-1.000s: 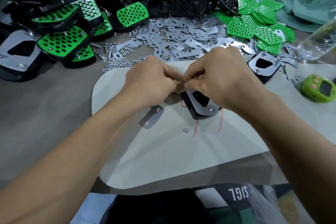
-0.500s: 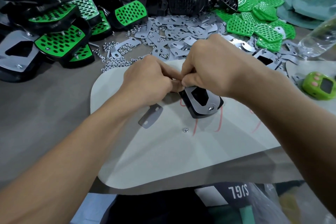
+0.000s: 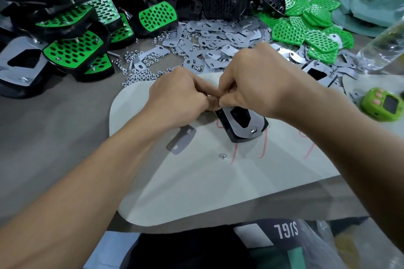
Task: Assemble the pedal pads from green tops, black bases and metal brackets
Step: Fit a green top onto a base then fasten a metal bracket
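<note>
A pedal pad (image 3: 244, 125) lies underside up on the pale work mat (image 3: 196, 192), its black base covered by a metal bracket plate with a screw end showing near its lower corner. My left hand (image 3: 179, 98) and my right hand (image 3: 258, 85) meet over the pad's far left corner, fingertips pinched together there; what they pinch is hidden. A loose small metal bracket (image 3: 181, 140) lies on the mat just below my left hand. A single nut (image 3: 223, 156) rests on the mat in front of the pad.
Finished green-and-black pads (image 3: 72, 50) are stacked at the far left. Black bases (image 3: 218, 0) pile at the back, loose brackets (image 3: 218, 37) and nuts (image 3: 140, 72) in the middle, green tops (image 3: 306, 26) at the right. A green counter (image 3: 382, 105) and clear bottle (image 3: 382, 48) sit far right.
My hands stay pinched together over the pad's corner, with only small finger shifts. The pad, loose bracket and nut keep their places on the mat.
</note>
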The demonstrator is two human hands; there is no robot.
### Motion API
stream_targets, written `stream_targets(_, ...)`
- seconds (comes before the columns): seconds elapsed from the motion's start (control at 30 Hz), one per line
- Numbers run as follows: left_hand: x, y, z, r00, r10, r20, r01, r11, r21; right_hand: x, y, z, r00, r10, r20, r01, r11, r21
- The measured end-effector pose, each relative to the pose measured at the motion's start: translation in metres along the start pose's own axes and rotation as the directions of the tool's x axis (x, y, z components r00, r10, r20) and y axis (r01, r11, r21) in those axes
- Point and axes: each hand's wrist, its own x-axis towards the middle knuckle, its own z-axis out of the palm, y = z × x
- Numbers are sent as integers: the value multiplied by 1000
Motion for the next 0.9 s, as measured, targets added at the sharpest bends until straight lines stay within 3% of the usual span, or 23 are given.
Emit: stream_targets(0.9, 6, -7, 3, 999, 34, -17, -34, 999, -19, -16, 14, 19, 980, 122, -154, -98, 982, 159)
